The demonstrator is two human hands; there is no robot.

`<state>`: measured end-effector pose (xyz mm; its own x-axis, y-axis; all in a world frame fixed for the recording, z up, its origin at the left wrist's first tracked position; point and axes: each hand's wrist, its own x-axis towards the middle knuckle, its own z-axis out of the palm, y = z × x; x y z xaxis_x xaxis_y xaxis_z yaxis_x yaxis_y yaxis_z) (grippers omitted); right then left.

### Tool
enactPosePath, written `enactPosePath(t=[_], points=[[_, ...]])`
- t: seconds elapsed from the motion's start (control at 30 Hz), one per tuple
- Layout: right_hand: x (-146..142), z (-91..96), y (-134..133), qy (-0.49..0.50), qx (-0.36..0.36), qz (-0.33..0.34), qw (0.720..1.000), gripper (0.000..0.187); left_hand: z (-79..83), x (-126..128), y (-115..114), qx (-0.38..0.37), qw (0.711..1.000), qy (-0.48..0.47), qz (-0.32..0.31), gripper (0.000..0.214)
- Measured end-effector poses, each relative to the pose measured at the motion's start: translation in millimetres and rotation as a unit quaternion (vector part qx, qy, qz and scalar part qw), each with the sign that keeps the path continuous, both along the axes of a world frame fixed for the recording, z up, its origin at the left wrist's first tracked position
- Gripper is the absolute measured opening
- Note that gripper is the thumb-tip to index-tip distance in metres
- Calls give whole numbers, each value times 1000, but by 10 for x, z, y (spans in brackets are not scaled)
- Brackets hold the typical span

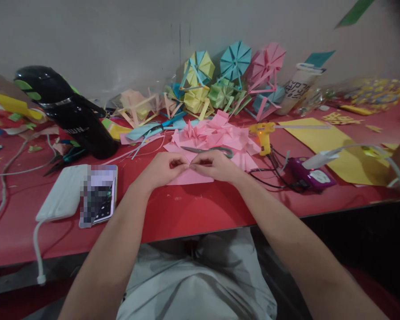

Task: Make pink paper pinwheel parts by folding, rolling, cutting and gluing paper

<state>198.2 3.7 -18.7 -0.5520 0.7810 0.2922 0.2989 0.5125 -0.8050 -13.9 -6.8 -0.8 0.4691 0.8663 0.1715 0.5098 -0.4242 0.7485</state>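
Observation:
A sheet of pink paper [190,178] is pinched between the fingertips of both hands, just above the red table. My left hand [165,169] is closed on it from the left, and my right hand [216,165] is closed on it from the right, with the fingertips nearly meeting. Right behind my hands lies a pile of folded pink paper pieces [220,129]. Scissors [228,152] rest on that pile, partly hidden by my right hand.
To the right are a yellow glue gun [263,135], a purple power socket [311,173] with cables, and yellow paper [346,155]. A phone [100,195], white power bank [65,191] and black bottle [73,111] stand left. Paper lanterns [235,60] line the wall.

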Motion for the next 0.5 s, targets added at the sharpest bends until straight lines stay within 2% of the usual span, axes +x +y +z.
enactPosePath(t=[0.27,0.5], points=[[28,10,5,11,3,-9,1000,17,78,-22,-11,-30,999,-24,13,14],[22,8,2,4,-6,-11,1000,17,-2,-41,10,-26,1000,9,13,18]])
